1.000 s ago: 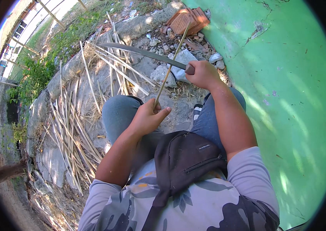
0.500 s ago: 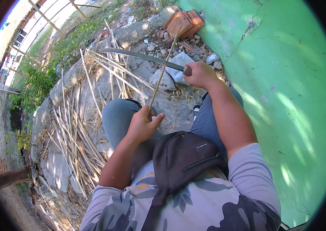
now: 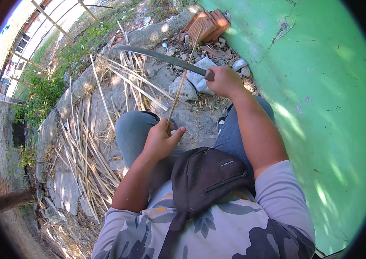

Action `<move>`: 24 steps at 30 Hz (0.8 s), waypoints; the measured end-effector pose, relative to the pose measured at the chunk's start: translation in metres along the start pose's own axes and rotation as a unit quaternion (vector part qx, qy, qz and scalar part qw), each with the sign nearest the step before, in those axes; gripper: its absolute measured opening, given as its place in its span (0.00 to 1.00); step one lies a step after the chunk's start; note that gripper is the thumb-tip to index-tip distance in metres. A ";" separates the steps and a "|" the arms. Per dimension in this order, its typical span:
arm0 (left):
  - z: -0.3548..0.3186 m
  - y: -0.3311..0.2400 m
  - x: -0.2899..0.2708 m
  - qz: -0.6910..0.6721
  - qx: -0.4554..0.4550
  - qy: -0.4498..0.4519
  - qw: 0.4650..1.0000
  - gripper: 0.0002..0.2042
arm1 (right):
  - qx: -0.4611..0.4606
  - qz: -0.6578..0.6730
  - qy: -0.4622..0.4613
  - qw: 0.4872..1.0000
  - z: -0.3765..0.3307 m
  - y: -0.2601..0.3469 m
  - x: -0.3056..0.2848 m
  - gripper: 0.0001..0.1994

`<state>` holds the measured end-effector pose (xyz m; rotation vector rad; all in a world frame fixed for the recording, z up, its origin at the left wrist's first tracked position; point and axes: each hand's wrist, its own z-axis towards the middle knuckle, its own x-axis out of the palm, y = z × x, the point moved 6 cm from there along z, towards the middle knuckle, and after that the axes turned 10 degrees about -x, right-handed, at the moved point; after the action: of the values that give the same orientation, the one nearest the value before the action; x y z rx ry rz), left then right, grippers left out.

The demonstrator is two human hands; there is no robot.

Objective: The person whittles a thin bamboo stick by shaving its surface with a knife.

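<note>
At centre frame, left hand (image 3: 160,140) is clenched on lower end of a thin cane strip (image 3: 184,77); thumb and fingers wrap it just above the left knee (image 3: 133,129). Strip runs up and slightly right from the grip, tilted, w/ its top end reaching the reddish brick (image 3: 206,25) at upper centre.

Upper centre-right: right hand (image 3: 224,81) is closed round the dark handle of a long curved blade (image 3: 161,56). Blade extends left and slightly up from the fist, approx. level, tip toward upper centre-left. Blade crosses the strip just left of the fist; contact vs. small gap cannot be told from this view.

Person is seated, both knees in blue jeans, right thigh (image 3: 235,129) under the right forearm. Black waist bag (image 3: 204,179) hangs across the chest at lower centre, over a grey patterned shirt (image 3: 217,228).

Surroundings:
- Left half of frame: pile of loose split cane strips (image 3: 85,151) lying on rough stone ground, fanned from lower left up to centre.
- Between the knees and the brick: pale stones (image 3: 185,88) and rubble.
- Right side: green painted wall (image 3: 321,108), dappled w/ shade.
- Upper left: green weeds (image 3: 44,90) along a stone kerb, fence rails beyond.
</note>
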<state>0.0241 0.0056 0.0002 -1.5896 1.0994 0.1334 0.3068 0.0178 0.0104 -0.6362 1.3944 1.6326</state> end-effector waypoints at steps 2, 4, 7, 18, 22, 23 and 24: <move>-0.001 -0.003 0.000 -0.008 -0.005 0.008 1.000 0.20 | -0.005 -0.004 -0.007 1.000 -0.001 0.005 -0.003 0.11; -0.002 -0.003 0.001 -0.015 -0.011 0.015 1.000 0.19 | -0.012 -0.007 -0.015 1.000 -0.003 0.011 -0.006 0.11; -0.003 -0.003 0.000 -0.044 -0.013 0.015 0.999 0.18 | -0.062 0.039 -0.027 0.997 -0.004 0.024 -0.007 0.11; -0.046 -0.007 -0.016 0.063 0.054 -0.007 0.997 0.19 | 0.031 0.395 -0.169 0.903 -0.007 0.003 -0.021 0.10; -0.048 -0.009 -0.011 0.100 0.059 -0.046 0.992 0.20 | 0.010 0.397 -0.166 0.902 -0.008 0.006 -0.027 0.09; -0.048 -0.010 -0.011 0.104 0.067 -0.062 0.990 0.20 | 0.004 0.393 -0.161 0.906 -0.008 0.008 -0.029 0.09; -0.049 -0.011 -0.012 0.108 0.076 -0.079 0.988 0.20 | -0.005 0.373 -0.151 0.915 -0.009 0.013 -0.031 0.09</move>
<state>0.0030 -0.0283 0.0323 -1.2995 1.1287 0.3083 0.3096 0.0007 0.0402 0.1987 1.4776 2.2048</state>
